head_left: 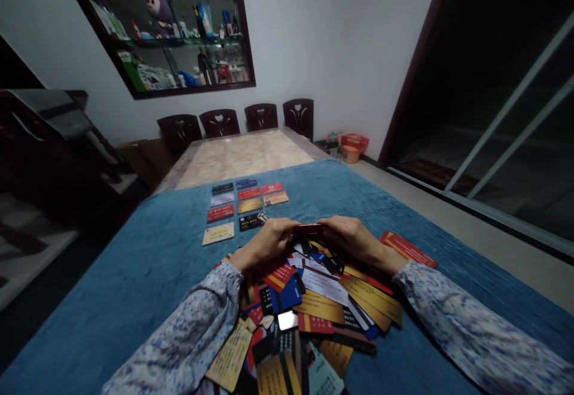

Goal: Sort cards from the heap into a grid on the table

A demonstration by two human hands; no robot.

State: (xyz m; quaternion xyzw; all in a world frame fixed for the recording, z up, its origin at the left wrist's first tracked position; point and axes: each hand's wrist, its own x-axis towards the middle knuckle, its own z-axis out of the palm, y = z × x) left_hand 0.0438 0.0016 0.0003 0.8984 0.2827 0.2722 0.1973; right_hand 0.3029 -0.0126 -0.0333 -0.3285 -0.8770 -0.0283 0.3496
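Observation:
Between my left hand (277, 235) and my right hand (350, 235) is a thin dark red card (310, 228), seen almost edge-on. The fingers of both hands are closed on its two ends. It is held just above the far side of a loose pile of cards (320, 299) in gold, red, blue, black and white. My forearms lie on either side of this pile. Beyond my left hand, several cards lie face up in rough columns, among them a black VIP card (252, 221) and a cream card (218, 233).
A blue cloth (170, 251) covers the near part of the table; the far end is bare stone-patterned tabletop (251, 153). A red card (408, 248) lies by my right wrist. Dark chairs (219, 123) stand at the far end, with an orange bucket (350, 153) on the floor.

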